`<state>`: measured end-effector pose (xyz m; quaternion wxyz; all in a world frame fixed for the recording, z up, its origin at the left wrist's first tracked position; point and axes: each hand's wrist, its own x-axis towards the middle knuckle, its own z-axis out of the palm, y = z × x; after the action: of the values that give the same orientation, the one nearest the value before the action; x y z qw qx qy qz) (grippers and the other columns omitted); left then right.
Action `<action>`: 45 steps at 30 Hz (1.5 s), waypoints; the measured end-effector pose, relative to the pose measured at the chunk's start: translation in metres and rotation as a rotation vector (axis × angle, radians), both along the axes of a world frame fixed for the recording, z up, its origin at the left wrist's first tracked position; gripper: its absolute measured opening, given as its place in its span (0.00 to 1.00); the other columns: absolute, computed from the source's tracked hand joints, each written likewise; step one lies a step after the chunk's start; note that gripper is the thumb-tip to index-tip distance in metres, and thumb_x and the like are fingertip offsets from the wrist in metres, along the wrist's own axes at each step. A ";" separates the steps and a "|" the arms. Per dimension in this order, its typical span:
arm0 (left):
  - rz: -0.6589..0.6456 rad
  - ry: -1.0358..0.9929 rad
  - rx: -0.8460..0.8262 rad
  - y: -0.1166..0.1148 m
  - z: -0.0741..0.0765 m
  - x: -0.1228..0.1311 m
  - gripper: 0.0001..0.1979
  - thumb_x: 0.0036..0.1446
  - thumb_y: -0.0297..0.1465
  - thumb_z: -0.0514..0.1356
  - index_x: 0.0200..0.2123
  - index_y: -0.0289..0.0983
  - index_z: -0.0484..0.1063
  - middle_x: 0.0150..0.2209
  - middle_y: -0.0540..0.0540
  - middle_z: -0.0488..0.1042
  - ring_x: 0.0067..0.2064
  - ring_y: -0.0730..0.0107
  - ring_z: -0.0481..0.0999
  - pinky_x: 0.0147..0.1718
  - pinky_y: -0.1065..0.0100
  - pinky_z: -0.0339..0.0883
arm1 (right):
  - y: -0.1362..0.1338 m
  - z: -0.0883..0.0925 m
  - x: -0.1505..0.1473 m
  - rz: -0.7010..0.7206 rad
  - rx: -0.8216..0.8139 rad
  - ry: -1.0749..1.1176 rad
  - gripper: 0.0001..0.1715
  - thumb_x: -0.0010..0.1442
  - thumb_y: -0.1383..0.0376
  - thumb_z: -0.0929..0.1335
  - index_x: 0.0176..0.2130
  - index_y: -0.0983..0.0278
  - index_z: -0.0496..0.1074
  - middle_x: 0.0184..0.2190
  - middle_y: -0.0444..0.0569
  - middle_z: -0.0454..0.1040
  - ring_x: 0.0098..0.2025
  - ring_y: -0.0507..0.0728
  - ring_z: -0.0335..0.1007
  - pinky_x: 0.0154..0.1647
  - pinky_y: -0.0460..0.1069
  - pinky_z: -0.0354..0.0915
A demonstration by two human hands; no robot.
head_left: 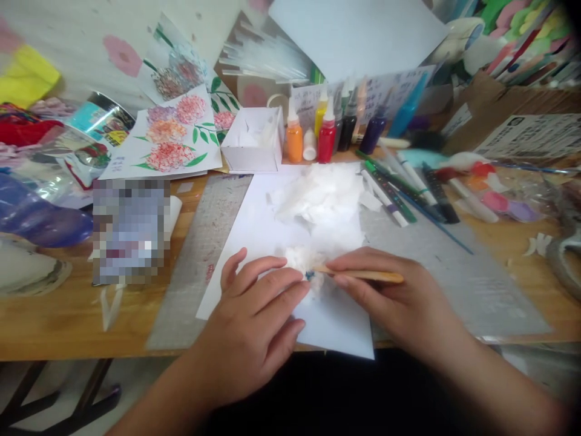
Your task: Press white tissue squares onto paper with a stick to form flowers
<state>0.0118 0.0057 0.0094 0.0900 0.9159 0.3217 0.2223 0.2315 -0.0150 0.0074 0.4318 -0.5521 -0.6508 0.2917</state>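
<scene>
My right hand (394,297) pinches a thin wooden stick (374,275) whose tip reaches a small tuft of white fluffy material (297,257). A small dark blue spot (310,275) shows on the tuft near the stick's tip. My left hand (258,309) lies with fingers stretched out, their tips at the left edge of the tuft. Beneath both is a white sheet of paper (247,242). Farther up the sheet rests a larger crumpled white wad (324,194), which looks like cotton or tissue.
A grey cutting mat (481,290) lies under the paper. Several paint bottles (327,139) stand behind, beside a white box (252,148). Markers (385,200) lie to the right, near a cardboard box (521,121). Flower pictures (167,133) and a pixelated object (131,233) are left.
</scene>
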 end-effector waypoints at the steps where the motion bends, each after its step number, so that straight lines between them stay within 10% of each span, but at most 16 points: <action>1: 0.004 0.012 -0.017 0.000 0.001 0.000 0.16 0.56 0.29 0.60 0.49 0.41 0.73 0.49 0.48 0.76 0.55 0.57 0.67 0.62 0.48 0.43 | 0.000 0.000 0.000 -0.004 0.001 -0.006 0.06 0.56 0.67 0.70 0.36 0.61 0.78 0.33 0.45 0.81 0.35 0.53 0.77 0.35 0.46 0.72; 17: 0.002 0.100 -0.092 0.000 0.003 0.003 0.16 0.58 0.30 0.58 0.50 0.44 0.70 0.55 0.50 0.72 0.59 0.55 0.62 0.62 0.47 0.35 | 0.004 -0.003 0.022 -0.248 0.141 0.116 0.06 0.60 0.63 0.69 0.32 0.59 0.77 0.32 0.45 0.80 0.33 0.54 0.78 0.31 0.48 0.73; 27: -0.004 0.037 -0.040 0.001 -0.004 0.000 0.22 0.52 0.22 0.56 0.50 0.44 0.70 0.54 0.50 0.72 0.59 0.54 0.62 0.61 0.45 0.31 | 0.044 0.013 0.024 0.201 0.252 -0.351 0.06 0.62 0.70 0.64 0.34 0.62 0.71 0.36 0.50 0.78 0.39 0.53 0.75 0.41 0.49 0.72; 45: -0.062 0.043 0.010 0.009 -0.007 -0.006 0.23 0.51 0.26 0.58 0.51 0.44 0.71 0.54 0.52 0.73 0.57 0.54 0.66 0.63 0.47 0.30 | 0.032 0.018 0.022 0.070 0.182 -0.239 0.07 0.64 0.66 0.64 0.39 0.60 0.72 0.37 0.48 0.79 0.41 0.56 0.77 0.42 0.50 0.73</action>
<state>0.0060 0.0151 0.0022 0.0852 0.9305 0.2938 0.2016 0.2538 0.0167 0.0255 0.3892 -0.5185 -0.7402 0.1783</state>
